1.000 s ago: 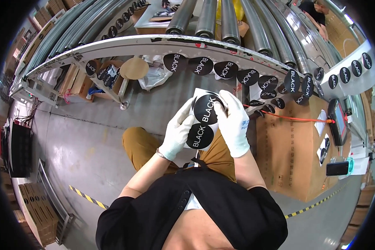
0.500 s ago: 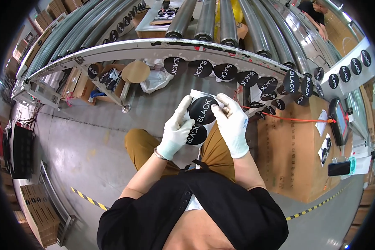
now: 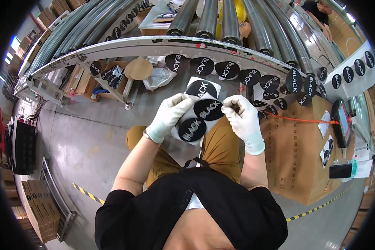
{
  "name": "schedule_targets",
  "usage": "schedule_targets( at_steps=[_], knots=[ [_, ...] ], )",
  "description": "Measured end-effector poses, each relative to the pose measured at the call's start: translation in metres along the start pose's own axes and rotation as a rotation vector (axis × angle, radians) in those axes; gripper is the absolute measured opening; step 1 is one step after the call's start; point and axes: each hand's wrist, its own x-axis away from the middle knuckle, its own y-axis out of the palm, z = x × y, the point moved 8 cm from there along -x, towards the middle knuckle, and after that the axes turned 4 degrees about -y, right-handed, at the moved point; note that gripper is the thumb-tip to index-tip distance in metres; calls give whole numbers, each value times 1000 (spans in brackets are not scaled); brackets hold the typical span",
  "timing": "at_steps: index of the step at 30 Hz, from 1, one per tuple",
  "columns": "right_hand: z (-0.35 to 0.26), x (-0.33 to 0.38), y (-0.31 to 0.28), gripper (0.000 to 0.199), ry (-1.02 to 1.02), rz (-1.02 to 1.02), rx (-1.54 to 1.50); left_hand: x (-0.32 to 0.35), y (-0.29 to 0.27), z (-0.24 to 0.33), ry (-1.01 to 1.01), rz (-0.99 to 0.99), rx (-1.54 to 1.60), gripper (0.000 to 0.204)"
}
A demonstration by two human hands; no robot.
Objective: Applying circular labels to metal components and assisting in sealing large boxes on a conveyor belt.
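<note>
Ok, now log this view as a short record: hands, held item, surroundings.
Left hand: white glove, gripping the sheets at their left
Right hand: white glove, fingertips at the sheets' right edge; pinch unclear
Sheets: white, with round black stickers, three at least partly showing
Ahead: roller conveyor, row of black stickers below its frame
Right side: cardboard box, phone
Other person: upper right, black top

A smooth grey floor (image 3: 83, 137), marked by yellow-and-black hazard tape (image 3: 88, 194), extended beneath a roller conveyor (image 3: 206, 21) with a white side rail (image 3: 154, 47). Stacked cardboard cartons (image 3: 39, 208) stood at lower left; bright windows (image 3: 15, 43) showed at upper left, and a white lamp (image 3: 351, 17) glowed at upper right.
</note>
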Motion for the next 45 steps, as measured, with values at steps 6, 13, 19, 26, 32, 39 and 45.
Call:
schedule_targets(
  at_steps=[6, 13, 19, 26, 32, 39, 45],
  knots=[
    [-1, -4, 5, 7, 67, -176, 54, -11, 12, 13, -88, -9, -278, 17],
    [-35, -7, 10, 29, -380, -48, 541, -12, 26, 2, -174, 3, 77, 16],
    [-53, -3, 27, 50, -736, -3, 750, -11, 46, -13, -291, -73, 415, 16],
    [-53, 4, 26, 44, -828, 99, 746, -11, 45, -9, -217, 56, 237, 16],
    [-54, 7, 28, 37, -843, 64, 760, -18, 35, -21, -186, 104, 171, 16],
    [-56, 12, 26, 34, -897, 1, 793, -20, 38, -22, -234, 105, 270, 17],
    [-44, 5, -30, 27, -493, 247, 150, -22, 23, -35, -406, -3, 607, 29]
  ],
)
